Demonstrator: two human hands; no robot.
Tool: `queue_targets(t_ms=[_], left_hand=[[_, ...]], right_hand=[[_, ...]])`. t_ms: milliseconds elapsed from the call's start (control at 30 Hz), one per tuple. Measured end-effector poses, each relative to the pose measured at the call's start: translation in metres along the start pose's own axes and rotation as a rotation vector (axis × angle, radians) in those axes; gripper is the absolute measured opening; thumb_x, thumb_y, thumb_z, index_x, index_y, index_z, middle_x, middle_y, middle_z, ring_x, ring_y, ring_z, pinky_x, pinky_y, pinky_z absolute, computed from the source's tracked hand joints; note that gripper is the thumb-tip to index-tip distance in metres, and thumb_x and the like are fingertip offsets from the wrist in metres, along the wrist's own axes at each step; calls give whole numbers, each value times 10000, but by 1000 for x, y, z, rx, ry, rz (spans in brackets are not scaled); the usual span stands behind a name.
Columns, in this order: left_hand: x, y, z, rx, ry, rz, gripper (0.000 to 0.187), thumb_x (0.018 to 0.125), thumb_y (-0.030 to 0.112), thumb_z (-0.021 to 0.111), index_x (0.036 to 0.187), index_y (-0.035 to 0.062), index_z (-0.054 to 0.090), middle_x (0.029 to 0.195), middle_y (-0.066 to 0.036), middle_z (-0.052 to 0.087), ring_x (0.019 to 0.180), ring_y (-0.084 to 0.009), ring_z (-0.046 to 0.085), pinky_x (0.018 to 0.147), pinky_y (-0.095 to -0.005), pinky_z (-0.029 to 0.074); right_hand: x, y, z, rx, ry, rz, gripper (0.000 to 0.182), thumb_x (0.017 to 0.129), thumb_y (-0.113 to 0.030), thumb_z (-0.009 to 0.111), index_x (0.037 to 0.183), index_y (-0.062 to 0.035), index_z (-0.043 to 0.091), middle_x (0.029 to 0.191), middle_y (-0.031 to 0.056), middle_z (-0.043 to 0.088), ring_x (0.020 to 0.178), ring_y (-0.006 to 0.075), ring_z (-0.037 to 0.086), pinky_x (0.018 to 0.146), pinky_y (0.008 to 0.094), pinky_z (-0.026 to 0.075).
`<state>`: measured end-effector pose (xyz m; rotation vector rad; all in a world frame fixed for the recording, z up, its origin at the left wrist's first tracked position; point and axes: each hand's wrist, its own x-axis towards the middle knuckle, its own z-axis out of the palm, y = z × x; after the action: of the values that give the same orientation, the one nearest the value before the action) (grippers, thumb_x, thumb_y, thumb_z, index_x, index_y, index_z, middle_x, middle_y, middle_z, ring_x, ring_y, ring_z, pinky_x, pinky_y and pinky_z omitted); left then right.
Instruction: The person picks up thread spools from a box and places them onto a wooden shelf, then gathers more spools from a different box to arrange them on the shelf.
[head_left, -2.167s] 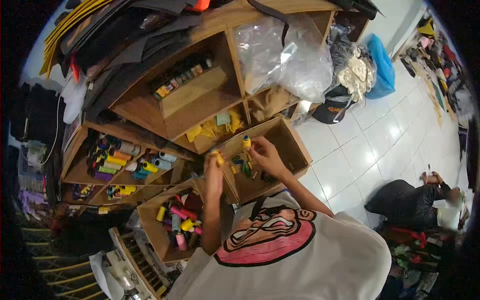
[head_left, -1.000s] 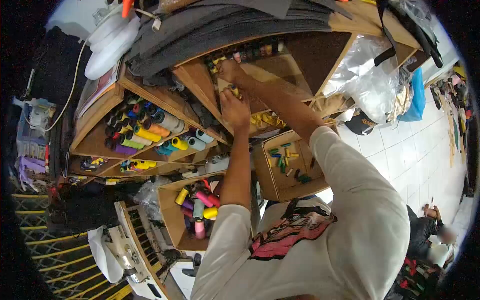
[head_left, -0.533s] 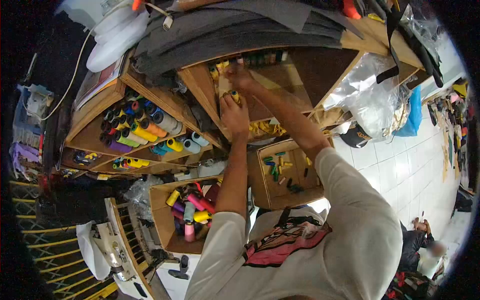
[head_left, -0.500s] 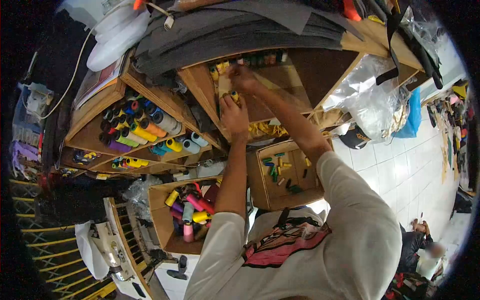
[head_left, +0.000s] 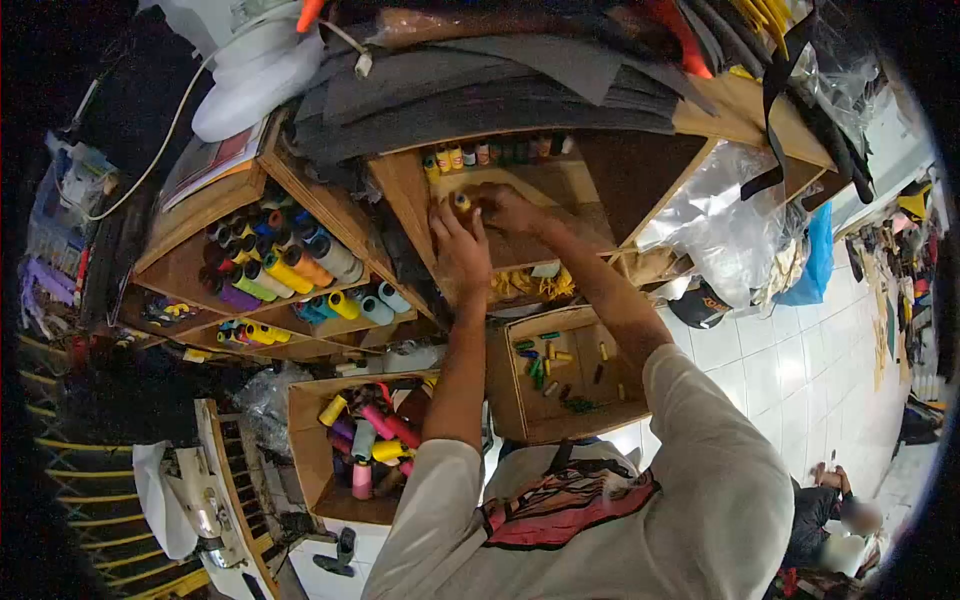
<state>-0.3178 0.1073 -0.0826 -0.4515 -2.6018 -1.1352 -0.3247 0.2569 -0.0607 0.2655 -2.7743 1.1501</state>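
Note:
My left hand [head_left: 462, 250] is closed around a small yellow thread spool [head_left: 462, 202], its top end showing above the fingers. Close beside it is my right hand [head_left: 512, 210], fingers curled in toward that spool. Whether they grip it or something else is hidden. Both hands are at the front of an open wooden shelf compartment [head_left: 560, 190]. Along its back stands a row of small spools: yellow ones [head_left: 443, 158] at the left, then pale, dark green and other dark ones [head_left: 520, 150].
Below the shelf, a cardboard box [head_left: 520, 420] contains small scattered spools. Another box [head_left: 310, 450] at lower left is filled with big thread cones. More cones [head_left: 285, 265] lie in the left shelf. Dark fabric [head_left: 480, 85] covers the top. Someone else [head_left: 835, 510] sits at lower right.
My right hand has come back from the row at the rear of the compartment to beside my left hand. Yellow spools there are now uncovered. The view has shifted slightly.

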Motion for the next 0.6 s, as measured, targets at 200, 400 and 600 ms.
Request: queue_targets(t_ms=[200,400,600], left_hand=[[-2,-10,21,-172,129,79,590,1006,426,412,1447,45,314,1450,-321,293,1214,-478,480,865,-533,513],[-2,0,-1,-328,-36,-22,473,1016,346,397,1350,13,416,1357,-313,398,1082,-444,533,834,-510,495],[-1,-16,16,-6,183,188,421,1025,312,353,1307,17,455,1284,-248,496,728,-344,652,541,-409,561]], right_hand=[[36,28,35,-146,229,266,322,877,-198,628,1114,18,625,1076,196,648,980,349,625,857,442,503],[72,60,55,-190,388,212,156,866,-131,621,907,19,628,813,166,652,740,282,632,686,396,508],[65,-17,39,-248,462,332,135,844,-106,633,879,24,617,804,184,648,676,292,632,605,413,505]])
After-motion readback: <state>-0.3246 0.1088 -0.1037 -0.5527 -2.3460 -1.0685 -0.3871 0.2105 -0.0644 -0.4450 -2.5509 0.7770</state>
